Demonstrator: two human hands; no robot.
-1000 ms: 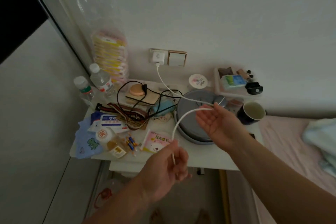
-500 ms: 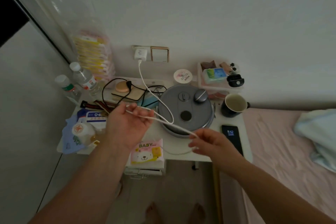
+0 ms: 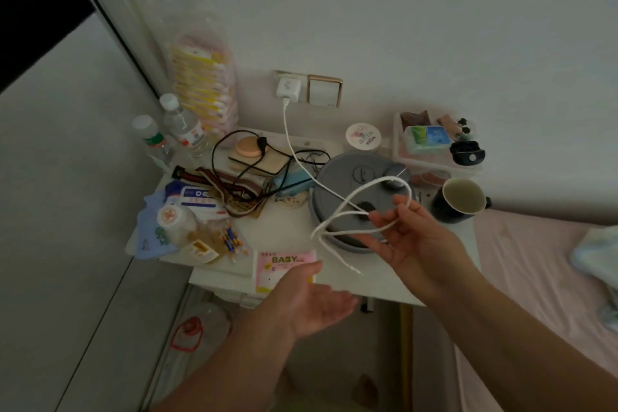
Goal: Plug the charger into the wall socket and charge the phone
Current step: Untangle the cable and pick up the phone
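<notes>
Head view: your bench (image 3: 337, 281) is crowded around the grey round appliance (image 3: 354, 191). Left of it lie tangled black cords (image 3: 240, 174), 2 bottles (image 3: 174, 134) and a BABY pack (image 3: 284, 266); right of it stand a dark mug (image 3: 459, 199) and a tray (image 3: 434, 147). Behind it, the charger (image 3: 288, 89) sits in the wall socket (image 3: 292, 75), its white cable (image 3: 291, 147) crossing the appliance into loops pinched in your right hand (image 3: 411, 237). Your left hand (image 3: 311, 298) is open, palm up, at the bench's front edge. The phone isn't visible. The cable's loose end is blurred.
</notes>
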